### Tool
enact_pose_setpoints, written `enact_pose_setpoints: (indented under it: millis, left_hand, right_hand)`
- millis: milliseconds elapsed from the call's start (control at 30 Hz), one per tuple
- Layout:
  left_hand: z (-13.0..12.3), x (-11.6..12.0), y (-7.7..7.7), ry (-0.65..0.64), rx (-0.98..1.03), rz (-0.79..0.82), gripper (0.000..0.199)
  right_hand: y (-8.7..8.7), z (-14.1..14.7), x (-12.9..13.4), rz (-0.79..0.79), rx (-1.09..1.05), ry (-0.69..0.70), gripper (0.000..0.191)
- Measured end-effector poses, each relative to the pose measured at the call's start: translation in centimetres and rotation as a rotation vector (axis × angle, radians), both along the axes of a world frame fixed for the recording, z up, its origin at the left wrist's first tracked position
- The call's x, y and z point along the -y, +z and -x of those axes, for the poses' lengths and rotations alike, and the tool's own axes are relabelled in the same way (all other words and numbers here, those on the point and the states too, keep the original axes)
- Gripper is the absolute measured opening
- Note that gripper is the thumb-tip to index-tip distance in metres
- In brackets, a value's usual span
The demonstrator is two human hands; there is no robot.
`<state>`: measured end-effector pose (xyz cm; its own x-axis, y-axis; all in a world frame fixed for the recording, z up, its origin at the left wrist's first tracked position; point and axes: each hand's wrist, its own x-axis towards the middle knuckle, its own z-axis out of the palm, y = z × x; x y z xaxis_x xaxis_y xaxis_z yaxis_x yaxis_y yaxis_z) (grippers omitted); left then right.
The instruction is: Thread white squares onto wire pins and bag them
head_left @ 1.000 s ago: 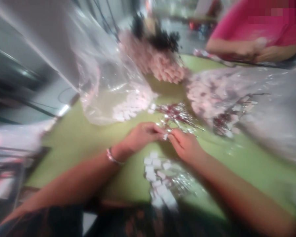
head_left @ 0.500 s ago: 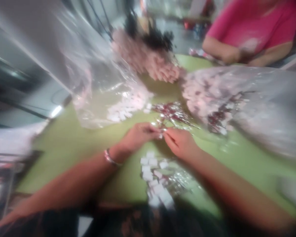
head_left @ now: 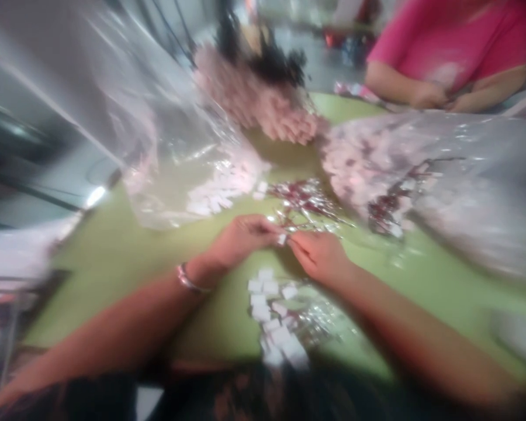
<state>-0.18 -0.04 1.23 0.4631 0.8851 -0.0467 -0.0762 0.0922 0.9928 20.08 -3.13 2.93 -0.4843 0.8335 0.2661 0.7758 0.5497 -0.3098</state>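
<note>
Left hand point(head_left: 244, 238) and right hand point(head_left: 323, 256) pinch a small white piece point(head_left: 281, 239) at their fingertips, presumably for fine control; white squares point(head_left: 282, 335) lie near, easily reached

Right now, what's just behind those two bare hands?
Shiny red-and-silver strands lie on the green tabletop. Whatever the left hand and right hand cover can't be seen.

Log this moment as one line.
left hand: appears to pinch small white piece | right hand: curled beside it | near: white squarish pieces, green table | beyond: red-silver strands
</note>
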Motion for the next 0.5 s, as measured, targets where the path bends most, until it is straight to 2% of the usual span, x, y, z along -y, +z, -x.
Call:
enact_pose_setpoints:
  millis: [133,200,300,400,467,500]
  left_hand:
    - [0.4,-0.2,0.7,-0.054,-0.146,-0.11,0.02]
    - [0.9,-1.1,1.3,-0.06,-0.328,-0.281,0.025]
    - [1.9,-3.1,1.7,0.071,-0.671,-0.647,0.035]
    - [2.5,-5.1,0.7,0.101,-0.936,-0.865,0.039]
    - [2.6,-5.7,-0.4,0.061,-1.017,-0.92,0.038]
    - [2.6,-5.9,-0.8,0.06,-1.031,-0.937,0.036]
  right_hand:
    - [0.4,-0.1,-0.3,0.049,-0.035,0.018,0.035]
    - [0.7,0.0,-0.1,0.087,-0.03,0.056,0.035]
    - [1.0,0.7,0.8,0.16,0.024,0.136,0.033]
    - [1.2,1.1,1.3,0.224,0.075,0.245,0.033]
    - [1.4,0.7,1.0,0.207,0.054,0.206,0.037]
    - [1.5,0.3,0.5,0.177,0.035,0.13,0.037]
